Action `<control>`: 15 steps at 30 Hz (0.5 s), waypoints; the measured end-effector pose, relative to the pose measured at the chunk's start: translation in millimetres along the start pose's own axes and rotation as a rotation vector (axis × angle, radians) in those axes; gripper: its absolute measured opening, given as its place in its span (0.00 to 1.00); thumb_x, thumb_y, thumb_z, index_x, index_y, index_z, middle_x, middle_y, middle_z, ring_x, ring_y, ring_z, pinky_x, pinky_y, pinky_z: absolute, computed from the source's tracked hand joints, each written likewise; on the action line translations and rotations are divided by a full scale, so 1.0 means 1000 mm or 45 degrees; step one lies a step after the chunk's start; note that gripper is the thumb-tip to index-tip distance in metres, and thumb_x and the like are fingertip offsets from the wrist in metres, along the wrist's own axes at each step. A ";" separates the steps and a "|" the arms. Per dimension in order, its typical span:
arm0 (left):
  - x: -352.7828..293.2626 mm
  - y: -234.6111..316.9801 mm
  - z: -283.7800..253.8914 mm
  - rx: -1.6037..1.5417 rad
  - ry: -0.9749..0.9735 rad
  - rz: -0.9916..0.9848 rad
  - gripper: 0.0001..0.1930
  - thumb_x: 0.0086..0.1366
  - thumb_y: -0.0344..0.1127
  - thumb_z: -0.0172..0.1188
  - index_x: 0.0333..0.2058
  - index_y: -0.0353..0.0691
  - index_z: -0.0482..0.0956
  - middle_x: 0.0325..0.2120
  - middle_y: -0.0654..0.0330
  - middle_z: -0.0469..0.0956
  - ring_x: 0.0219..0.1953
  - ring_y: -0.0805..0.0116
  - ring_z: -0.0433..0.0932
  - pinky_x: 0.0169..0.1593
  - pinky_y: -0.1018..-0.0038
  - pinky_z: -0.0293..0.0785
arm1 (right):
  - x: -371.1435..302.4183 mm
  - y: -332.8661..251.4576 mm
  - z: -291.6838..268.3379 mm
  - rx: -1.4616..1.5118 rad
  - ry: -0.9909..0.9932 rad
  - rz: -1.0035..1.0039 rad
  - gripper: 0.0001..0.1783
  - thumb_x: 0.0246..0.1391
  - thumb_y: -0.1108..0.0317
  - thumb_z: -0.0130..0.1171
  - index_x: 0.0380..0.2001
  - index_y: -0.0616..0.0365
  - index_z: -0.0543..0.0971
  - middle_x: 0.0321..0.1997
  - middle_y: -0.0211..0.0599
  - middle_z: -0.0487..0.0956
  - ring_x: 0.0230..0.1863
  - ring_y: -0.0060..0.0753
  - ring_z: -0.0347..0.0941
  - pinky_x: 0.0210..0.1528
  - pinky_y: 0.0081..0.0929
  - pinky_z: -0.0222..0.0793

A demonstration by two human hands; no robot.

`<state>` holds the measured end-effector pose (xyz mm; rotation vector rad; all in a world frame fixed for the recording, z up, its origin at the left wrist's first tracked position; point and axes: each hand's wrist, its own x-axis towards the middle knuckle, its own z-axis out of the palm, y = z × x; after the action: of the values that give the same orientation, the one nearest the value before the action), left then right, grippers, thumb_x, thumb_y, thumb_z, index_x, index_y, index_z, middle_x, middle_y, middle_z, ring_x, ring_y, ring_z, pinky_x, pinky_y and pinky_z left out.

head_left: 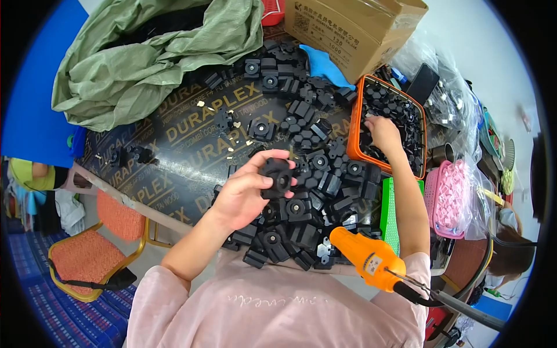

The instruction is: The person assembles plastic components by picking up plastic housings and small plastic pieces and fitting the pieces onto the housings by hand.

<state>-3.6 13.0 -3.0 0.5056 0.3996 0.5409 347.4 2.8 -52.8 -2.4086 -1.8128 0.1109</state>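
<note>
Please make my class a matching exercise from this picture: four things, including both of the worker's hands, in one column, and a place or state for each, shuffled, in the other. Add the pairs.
Column one
1. Left hand
2. Right hand
3. Green sack
4. Pink basket

Column two
A. Reaching into the orange basket
B. Filled with pink pieces
C. Holding a black part between thumb and fingers
D. Lying at the upper left of the picture

Right pairs: 1-C, 2-A, 3-D, 4-B
</note>
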 end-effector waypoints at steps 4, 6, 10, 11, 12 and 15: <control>-0.001 -0.003 0.008 -0.025 -0.077 -0.025 0.31 0.47 0.28 0.52 0.54 0.33 0.58 0.47 0.49 0.66 0.46 0.56 0.70 0.50 0.61 0.66 | 0.011 0.006 0.002 0.337 0.022 0.102 0.09 0.42 0.67 0.57 0.28 0.59 0.79 0.28 0.49 0.77 0.33 0.48 0.74 0.37 0.36 0.69; 0.000 -0.004 0.006 -0.050 -0.115 -0.042 0.31 0.48 0.28 0.52 0.54 0.33 0.58 0.47 0.48 0.66 0.47 0.55 0.70 0.51 0.60 0.65 | 0.010 0.008 -0.009 0.534 0.023 0.300 0.12 0.38 0.67 0.63 0.27 0.62 0.78 0.25 0.43 0.78 0.27 0.35 0.75 0.31 0.28 0.69; 0.003 -0.005 0.010 -0.048 -0.162 -0.040 0.30 0.52 0.27 0.53 0.55 0.35 0.57 0.47 0.48 0.67 0.46 0.54 0.71 0.52 0.59 0.65 | -0.011 0.012 -0.034 0.972 0.116 0.459 0.13 0.41 0.68 0.65 0.26 0.59 0.70 0.18 0.25 0.68 0.18 0.15 0.63 0.18 0.17 0.60; 0.002 -0.006 0.011 -0.028 -0.168 -0.024 0.30 0.53 0.26 0.54 0.56 0.36 0.56 0.47 0.48 0.67 0.46 0.54 0.71 0.51 0.59 0.67 | -0.018 0.009 -0.039 1.152 0.093 0.420 0.13 0.43 0.70 0.63 0.25 0.56 0.66 0.18 0.23 0.66 0.18 0.14 0.61 0.16 0.14 0.56; 0.002 -0.008 0.011 -0.030 -0.164 -0.023 0.30 0.53 0.26 0.54 0.56 0.36 0.56 0.47 0.48 0.67 0.46 0.54 0.71 0.51 0.59 0.67 | -0.024 0.003 -0.043 1.152 0.088 0.419 0.13 0.43 0.70 0.63 0.25 0.56 0.66 0.18 0.23 0.66 0.18 0.14 0.61 0.16 0.14 0.56; 0.002 -0.009 0.014 -0.020 -0.203 0.016 0.30 0.54 0.25 0.56 0.56 0.37 0.57 0.47 0.49 0.67 0.44 0.57 0.72 0.46 0.61 0.71 | -0.044 -0.034 -0.061 1.671 0.146 0.272 0.08 0.49 0.72 0.57 0.27 0.57 0.67 0.20 0.24 0.68 0.20 0.15 0.65 0.18 0.13 0.59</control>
<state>8.3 2.6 2.6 0.5324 0.2396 0.5117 311.0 -33.6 11.4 -1.5287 -0.8632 0.8422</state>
